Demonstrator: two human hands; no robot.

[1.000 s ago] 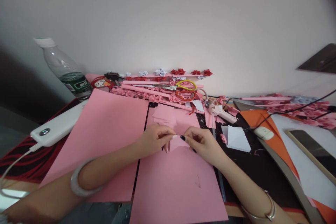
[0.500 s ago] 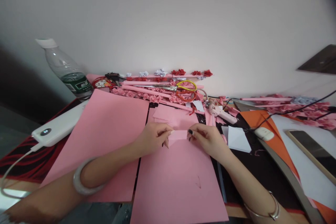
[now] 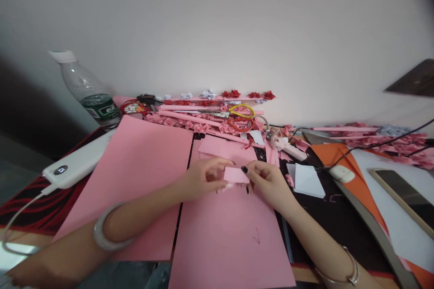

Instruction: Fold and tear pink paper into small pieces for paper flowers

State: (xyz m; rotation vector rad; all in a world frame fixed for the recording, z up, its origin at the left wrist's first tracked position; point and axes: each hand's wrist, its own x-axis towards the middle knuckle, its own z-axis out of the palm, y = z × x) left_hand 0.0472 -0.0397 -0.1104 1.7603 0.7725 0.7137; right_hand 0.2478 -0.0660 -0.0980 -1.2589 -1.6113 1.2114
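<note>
A small folded piece of pink paper is held between my two hands, just above a large pink sheet. My right hand pinches its right end, thumb on the near face. At its left end, my left hand has its thumb at the lower edge and its fingers curved round behind; their exact contact is partly hidden. Beyond the hands lie smaller pink paper pieces. A second big pink sheet lies under my left forearm.
Scissors rest on pink paper sticks and flowers along the wall. A pink glue gun and white paper pieces are to the right, then a phone. A power bank and a bottle stand left.
The small paper has turned, showing a broader flat face instead of a narrow strip. My left hand's fingers have shifted from a pinch at the end to a wider hold around it.
</note>
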